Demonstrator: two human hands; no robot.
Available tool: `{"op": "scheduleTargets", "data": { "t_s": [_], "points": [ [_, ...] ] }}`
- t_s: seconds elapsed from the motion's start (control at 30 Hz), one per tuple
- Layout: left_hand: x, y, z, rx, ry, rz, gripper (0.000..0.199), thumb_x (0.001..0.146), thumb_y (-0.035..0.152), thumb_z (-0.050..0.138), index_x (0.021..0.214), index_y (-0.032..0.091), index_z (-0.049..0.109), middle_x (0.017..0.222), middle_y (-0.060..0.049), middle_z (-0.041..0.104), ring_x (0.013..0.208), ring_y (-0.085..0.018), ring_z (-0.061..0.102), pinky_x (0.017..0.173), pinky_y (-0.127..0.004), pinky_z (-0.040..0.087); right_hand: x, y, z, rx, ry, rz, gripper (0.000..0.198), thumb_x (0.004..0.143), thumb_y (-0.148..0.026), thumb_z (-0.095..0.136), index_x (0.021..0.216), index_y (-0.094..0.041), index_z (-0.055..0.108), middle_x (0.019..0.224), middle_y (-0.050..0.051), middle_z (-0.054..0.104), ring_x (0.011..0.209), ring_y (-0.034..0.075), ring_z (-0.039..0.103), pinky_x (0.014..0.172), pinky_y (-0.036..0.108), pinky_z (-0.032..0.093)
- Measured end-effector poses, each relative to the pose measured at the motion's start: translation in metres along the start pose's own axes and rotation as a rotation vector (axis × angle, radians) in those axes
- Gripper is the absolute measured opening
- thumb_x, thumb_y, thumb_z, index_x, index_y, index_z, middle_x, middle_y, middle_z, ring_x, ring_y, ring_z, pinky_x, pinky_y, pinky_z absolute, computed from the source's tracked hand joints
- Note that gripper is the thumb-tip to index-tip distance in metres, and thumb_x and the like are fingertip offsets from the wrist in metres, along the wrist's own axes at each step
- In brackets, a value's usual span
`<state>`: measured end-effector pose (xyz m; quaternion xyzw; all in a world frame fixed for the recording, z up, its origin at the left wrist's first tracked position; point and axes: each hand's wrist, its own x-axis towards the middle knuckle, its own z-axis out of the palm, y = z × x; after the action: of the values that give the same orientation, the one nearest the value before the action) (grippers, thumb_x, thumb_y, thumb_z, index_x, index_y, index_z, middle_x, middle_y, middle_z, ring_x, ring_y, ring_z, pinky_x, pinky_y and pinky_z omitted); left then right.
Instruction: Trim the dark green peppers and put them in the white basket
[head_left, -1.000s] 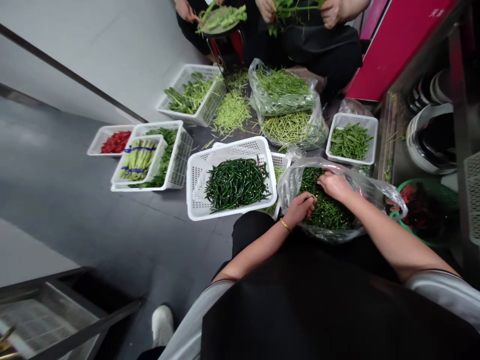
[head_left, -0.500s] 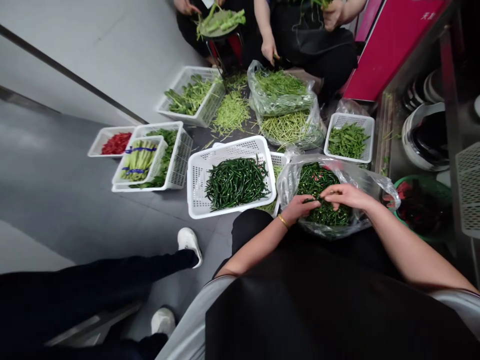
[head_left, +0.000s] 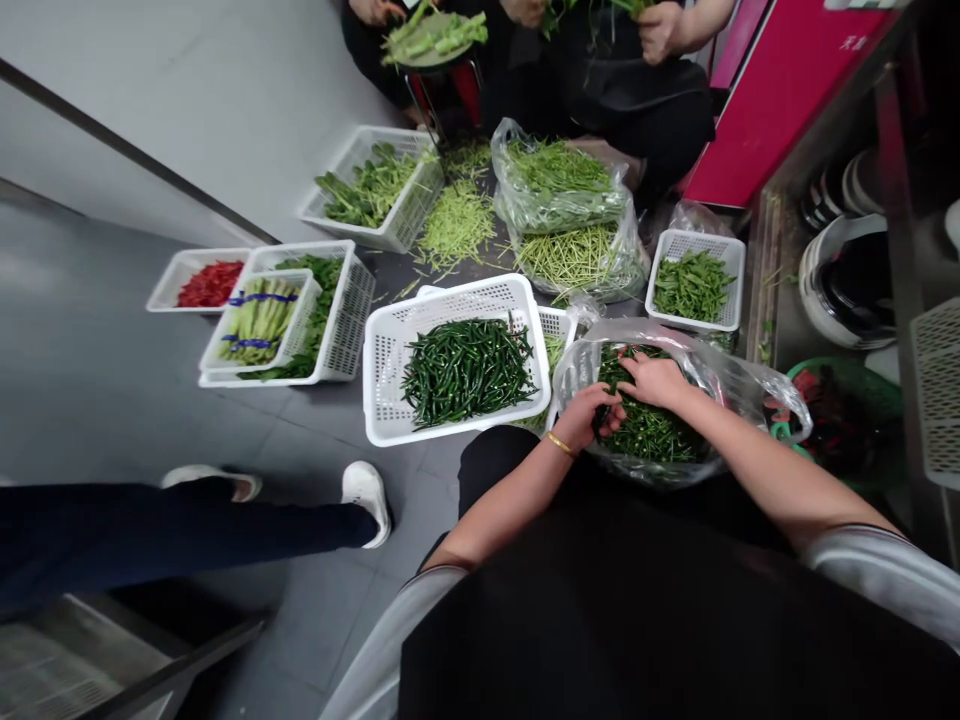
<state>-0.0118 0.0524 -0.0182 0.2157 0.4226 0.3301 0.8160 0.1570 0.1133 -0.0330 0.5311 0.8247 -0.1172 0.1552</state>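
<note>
A clear plastic bag (head_left: 566, 375) of thin dark green chillies (head_left: 660, 430) lies open in front of my lap. My left hand (head_left: 589, 417), with a gold bangle at the wrist, is curled around a few green chillies at the bag's left side. Reaching in from the right, my right hand (head_left: 652, 380) has its fingers apart and touches the chillies near the left fingertips. Just left of the bag, a white perforated basket (head_left: 377, 400) holds a heap of glossy green chillies (head_left: 469, 370).
Around lie white baskets with leafy greens (head_left: 691, 287), red chillies (head_left: 210, 284) and banded green stalks (head_left: 259, 322). A bag of cut stems (head_left: 566, 255) stands ahead. Two people sit beyond it. At left, someone's leg and white shoe (head_left: 366, 500) are close by. A green basket (head_left: 832, 420) is at right.
My right hand has moved left and deeper into the chillies, and my left hand has shifted slightly left. The passer-by's legs have changed position. One seated person's hand has lifted away from the stem bag.
</note>
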Motion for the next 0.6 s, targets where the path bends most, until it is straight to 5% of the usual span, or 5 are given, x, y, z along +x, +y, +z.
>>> {"op": "scheduleTargets", "data": {
  "t_s": [0.17,0.3,0.43,0.6],
  "points": [
    [0.002,0.003,-0.001,-0.061,0.121,0.165,0.032,0.061,0.029,0.075,0.083,0.017,0.055,0.048,0.009,0.042,0.037,-0.004,0.034,0.038,-0.019,0.016,-0.078,0.007,0.011,0.082,0.044,-0.154,0.063,0.09,-0.049,0.052,0.146,-0.022,0.042,0.136,0.017,0.053,0.11,0.031,0.061,0.091,0.041,0.047],
    [-0.002,0.004,-0.003,-0.047,0.102,0.178,0.04,0.065,0.045,0.078,0.08,0.015,0.056,0.05,0.009,0.037,0.041,-0.004,0.036,0.04,-0.018,0.019,-0.109,0.036,0.006,0.361,0.219,-0.184,0.06,0.091,-0.046,0.049,0.145,-0.021,0.043,0.141,0.013,0.05,0.12,0.027,0.056,0.097,0.039,0.045],
    [-0.007,0.004,-0.006,-0.022,0.037,0.13,0.042,0.062,0.037,0.08,0.09,0.016,0.057,0.061,0.003,0.053,0.053,-0.009,0.054,0.045,-0.019,0.03,-0.1,0.059,-0.003,0.428,0.331,0.156,0.039,0.095,-0.037,0.039,0.111,-0.018,0.069,0.104,0.011,0.071,0.096,0.024,0.066,0.087,0.036,0.048],
    [-0.011,0.0,-0.005,-0.08,0.024,0.161,0.039,0.06,0.025,0.079,0.074,0.019,0.043,0.055,0.008,0.043,0.045,-0.005,0.043,0.043,-0.017,0.026,-0.035,0.036,-0.002,0.328,0.116,0.285,0.039,0.093,-0.043,0.046,0.098,-0.018,0.075,0.104,0.013,0.073,0.098,0.026,0.067,0.085,0.034,0.048]
  ]
}}
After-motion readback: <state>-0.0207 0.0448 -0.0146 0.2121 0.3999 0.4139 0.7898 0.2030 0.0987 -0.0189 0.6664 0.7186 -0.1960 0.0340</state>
